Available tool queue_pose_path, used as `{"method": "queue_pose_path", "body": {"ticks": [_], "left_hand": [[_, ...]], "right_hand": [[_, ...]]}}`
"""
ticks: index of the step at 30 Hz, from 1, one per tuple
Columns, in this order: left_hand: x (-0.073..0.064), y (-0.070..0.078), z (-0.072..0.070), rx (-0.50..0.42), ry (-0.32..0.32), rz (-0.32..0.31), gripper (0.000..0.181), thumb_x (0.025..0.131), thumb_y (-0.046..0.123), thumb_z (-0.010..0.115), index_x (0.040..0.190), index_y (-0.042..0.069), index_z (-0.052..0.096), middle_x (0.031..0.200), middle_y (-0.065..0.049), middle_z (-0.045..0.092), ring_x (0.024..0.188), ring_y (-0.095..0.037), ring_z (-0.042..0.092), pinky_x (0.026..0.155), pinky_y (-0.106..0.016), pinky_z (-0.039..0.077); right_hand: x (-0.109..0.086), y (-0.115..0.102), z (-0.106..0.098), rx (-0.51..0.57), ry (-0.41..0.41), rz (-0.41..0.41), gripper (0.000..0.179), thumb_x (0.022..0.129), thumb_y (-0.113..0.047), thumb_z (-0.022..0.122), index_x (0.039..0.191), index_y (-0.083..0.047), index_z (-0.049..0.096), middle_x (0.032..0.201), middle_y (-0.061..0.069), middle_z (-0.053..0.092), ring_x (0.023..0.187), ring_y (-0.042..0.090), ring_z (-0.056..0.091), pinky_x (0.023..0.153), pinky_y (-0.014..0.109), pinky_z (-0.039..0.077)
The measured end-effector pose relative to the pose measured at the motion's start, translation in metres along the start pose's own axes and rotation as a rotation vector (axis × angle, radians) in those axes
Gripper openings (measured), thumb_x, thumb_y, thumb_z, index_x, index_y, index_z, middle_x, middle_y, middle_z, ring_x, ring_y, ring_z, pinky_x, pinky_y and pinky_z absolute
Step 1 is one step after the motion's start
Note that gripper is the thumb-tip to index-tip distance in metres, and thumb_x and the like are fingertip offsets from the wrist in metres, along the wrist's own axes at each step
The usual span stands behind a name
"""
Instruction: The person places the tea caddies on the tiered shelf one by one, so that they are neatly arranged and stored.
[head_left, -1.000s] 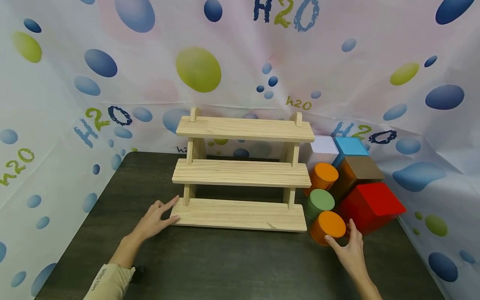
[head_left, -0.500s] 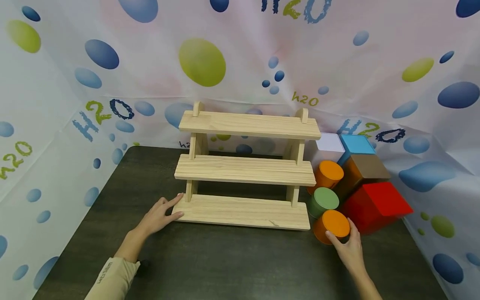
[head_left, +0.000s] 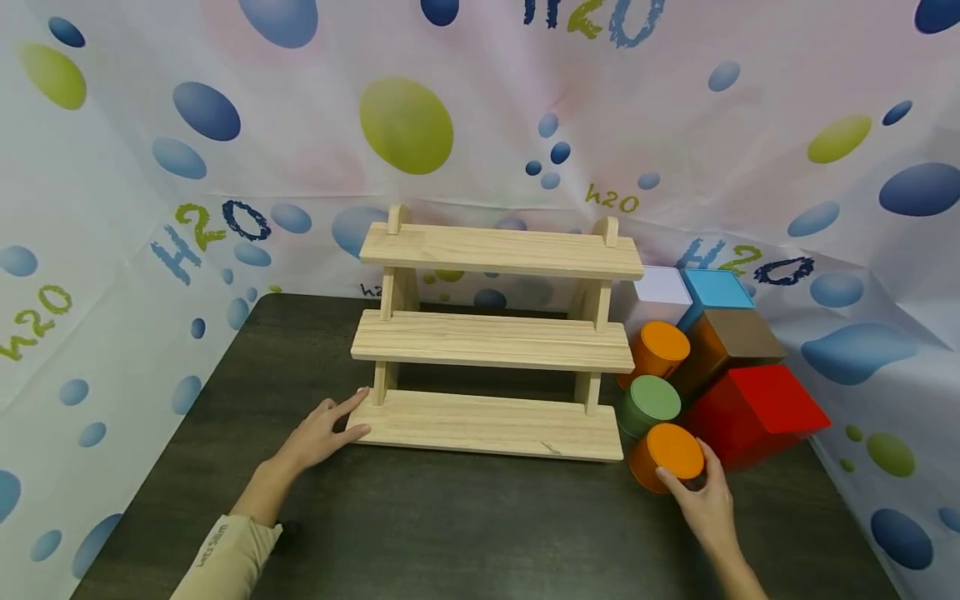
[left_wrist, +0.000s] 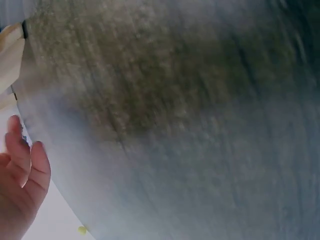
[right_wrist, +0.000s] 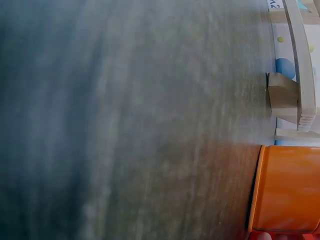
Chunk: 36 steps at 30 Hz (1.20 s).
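Note:
A three-tier wooden display shelf (head_left: 487,423) stands upright on the dark table. At its lower left end, my left hand (head_left: 315,435) touches the bottom board with thumb and index finger spread and fairly straight. The left wrist view shows that hand (left_wrist: 25,180) partly, at the left edge. To the shelf's right, my right hand (head_left: 705,504) grips the front orange round tin (head_left: 666,458), thumb in front and fingers on its right side. In the right wrist view the orange tin (right_wrist: 287,190) stands on the table, with only a fingertip showing.
A green round tin (head_left: 650,404) and a second orange tin (head_left: 660,350) stand behind the gripped one. Red (head_left: 757,412), brown (head_left: 727,346), blue (head_left: 716,292) and white (head_left: 660,292) boxes crowd the right side. A patterned sheet (head_left: 487,150) hangs behind the table.
My right hand's fingers have come in around the front orange tin, which has barely shifted. My left hand stays at the shelf's end. The head view has shifted slightly.

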<state>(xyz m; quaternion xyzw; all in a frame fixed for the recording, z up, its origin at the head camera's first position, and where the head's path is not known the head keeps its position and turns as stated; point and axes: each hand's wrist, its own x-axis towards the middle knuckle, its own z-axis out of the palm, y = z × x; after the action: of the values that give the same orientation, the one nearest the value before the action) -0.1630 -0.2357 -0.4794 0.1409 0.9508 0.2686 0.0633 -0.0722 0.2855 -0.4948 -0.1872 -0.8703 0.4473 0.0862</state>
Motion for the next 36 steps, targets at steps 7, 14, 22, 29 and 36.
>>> {"method": "queue_pose_path", "body": {"ticks": [7,14,22,29,36], "left_hand": [[0.000,0.001,-0.002,-0.068,-0.068,-0.018,0.069,0.088,0.039,0.057,0.143,0.008,0.031,0.054,0.003,0.039,0.047,-0.010,0.030,0.047,-0.025,0.029],[0.000,0.002,-0.002,-0.098,-0.096,-0.037,0.070,0.089,0.041,0.055,0.145,0.008,0.026,0.063,0.002,0.045,0.045,-0.008,0.028,0.046,-0.026,0.029],[0.000,0.002,-0.002,-0.145,-0.120,-0.043,0.070,0.091,0.039,0.054,0.145,0.007,0.023,0.075,0.000,0.047,0.043,-0.007,0.026,0.047,-0.026,0.029],[0.000,0.001,-0.001,-0.158,-0.129,-0.056,0.070,0.091,0.038,0.053,0.146,0.008,0.021,0.064,0.000,0.046,0.043,-0.008,0.026,0.048,-0.027,0.031],[0.000,-0.001,0.001,-0.162,-0.127,-0.055,0.070,0.092,0.040,0.052,0.146,0.009,0.020,0.125,-0.021,0.050,0.048,-0.011,0.034,0.056,-0.031,0.037]], "right_hand": [[-0.005,-0.007,-0.008,-0.028,0.024,-0.043,0.077,0.081,-0.018,0.070,0.140,0.002,0.026,0.136,0.026,0.034,0.115,0.036,0.039,0.085,0.016,0.042],[-0.003,-0.019,-0.022,-0.052,0.057,-0.174,0.076,0.079,-0.017,0.073,0.139,0.000,0.031,0.132,0.024,0.039,0.102,0.014,0.041,0.072,-0.003,0.028],[-0.003,-0.045,-0.023,-0.035,0.053,-0.368,0.076,0.073,-0.005,0.076,0.136,0.001,0.036,0.120,0.015,0.046,0.095,-0.011,0.034,0.075,-0.001,0.031],[-0.002,-0.071,-0.005,0.011,-0.020,-0.475,0.076,0.070,-0.001,0.077,0.134,0.003,0.037,0.118,0.018,0.048,0.097,-0.010,0.034,0.082,0.000,0.026],[0.000,-0.092,0.024,0.100,-0.128,-0.528,0.076,0.070,-0.001,0.077,0.135,0.003,0.037,0.123,0.020,0.047,0.100,-0.008,0.038,0.081,0.002,0.034]]}}
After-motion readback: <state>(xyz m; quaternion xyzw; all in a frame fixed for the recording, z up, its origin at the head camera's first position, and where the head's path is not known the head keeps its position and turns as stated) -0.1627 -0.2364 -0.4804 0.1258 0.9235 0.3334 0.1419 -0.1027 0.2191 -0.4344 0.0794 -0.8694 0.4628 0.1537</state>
